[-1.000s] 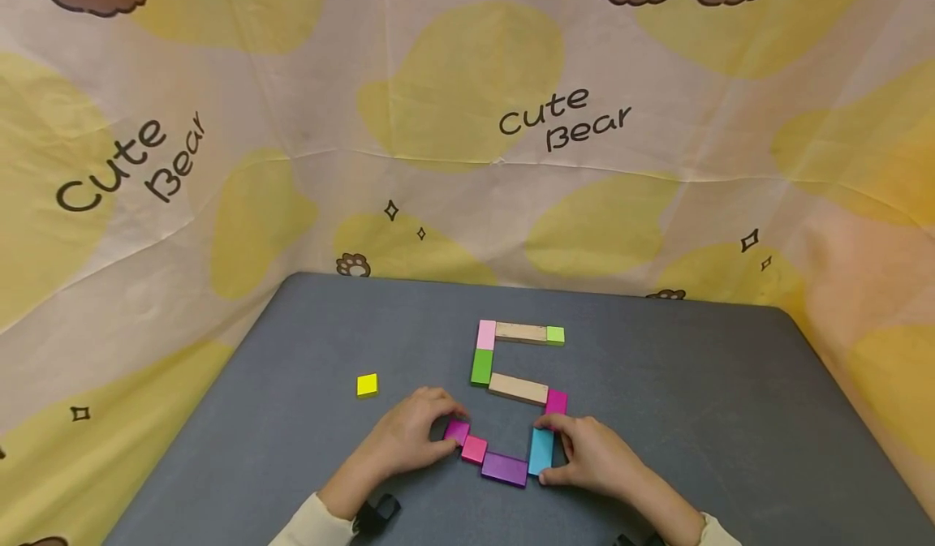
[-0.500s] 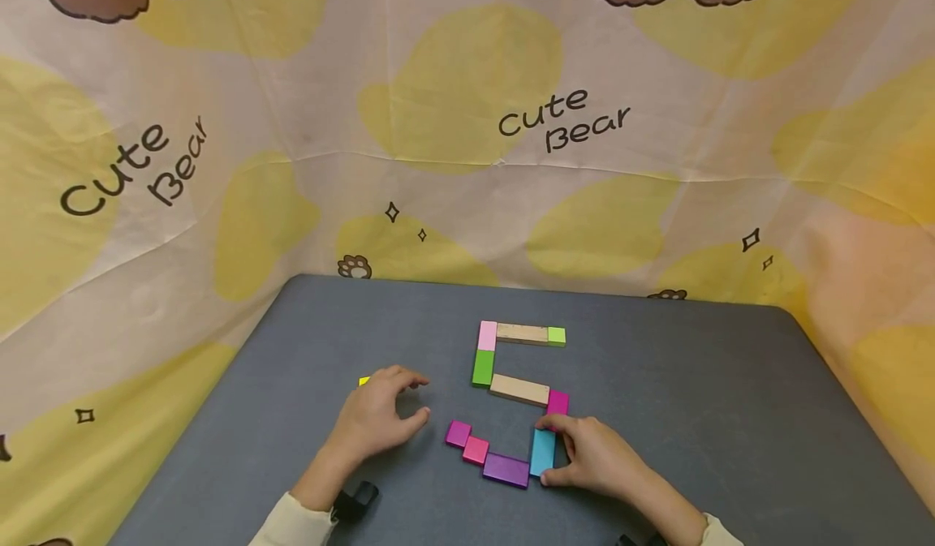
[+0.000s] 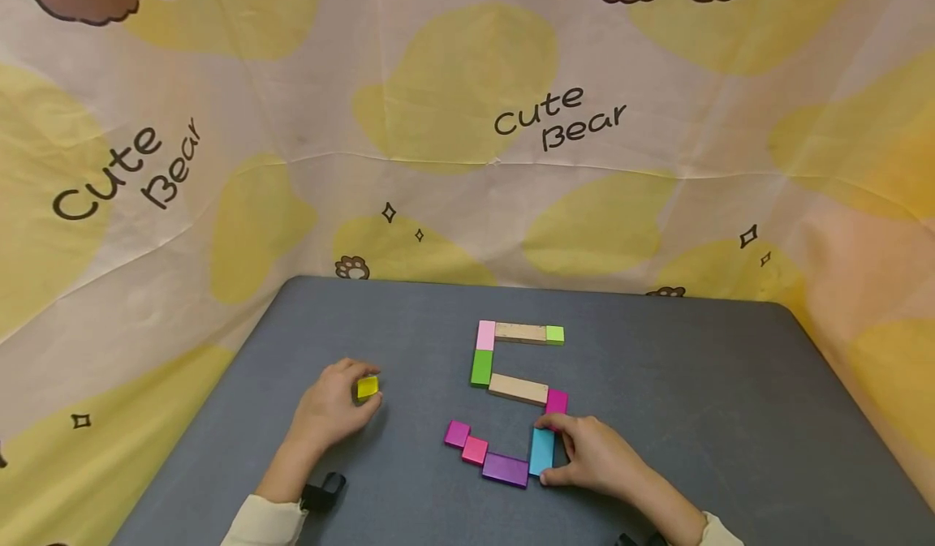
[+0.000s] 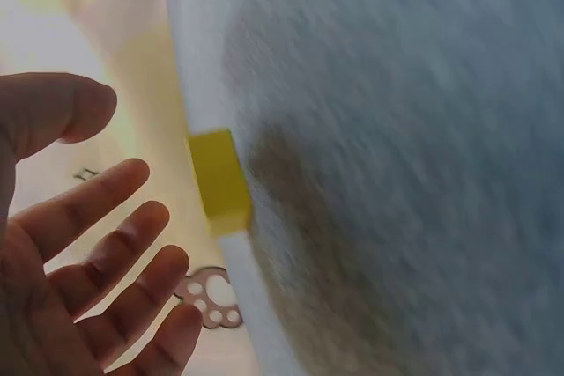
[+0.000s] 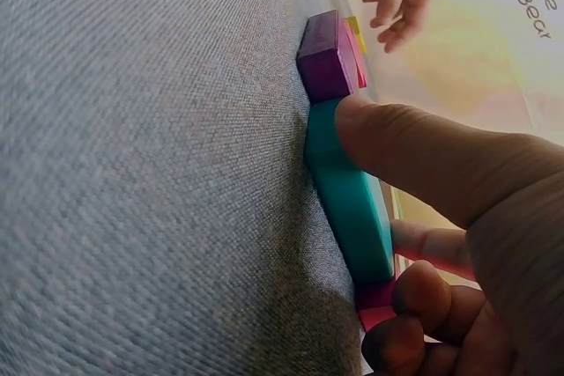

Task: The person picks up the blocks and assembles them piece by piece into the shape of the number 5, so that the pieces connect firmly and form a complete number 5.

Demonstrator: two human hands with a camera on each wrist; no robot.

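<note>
In the head view my left hand (image 3: 338,400) is at the yellow block (image 3: 368,388), thumb and forefinger on either side of it. The left wrist view shows the fingers (image 4: 119,292) spread and relaxed, with a gap between them and the yellow block (image 4: 220,180). My right hand (image 3: 595,457) pinches the blue block (image 3: 541,452) lengthwise, thumb at its near end and forefinger at its far end. That block lies on the table, its near end beside a purple block (image 3: 505,469) and its far end by a magenta block (image 3: 557,401).
The row winds on through a red-pink block (image 3: 475,450) and a violet block (image 3: 457,433). Farther back it has wooden blocks (image 3: 519,388), a green block (image 3: 481,367), a pink block (image 3: 485,335) and a lime block (image 3: 555,335). A printed cloth (image 3: 453,124) hangs behind the grey table (image 3: 694,384).
My left hand has let go of the violet block and moved left to the yellow block. My right hand has stayed at the blue block.
</note>
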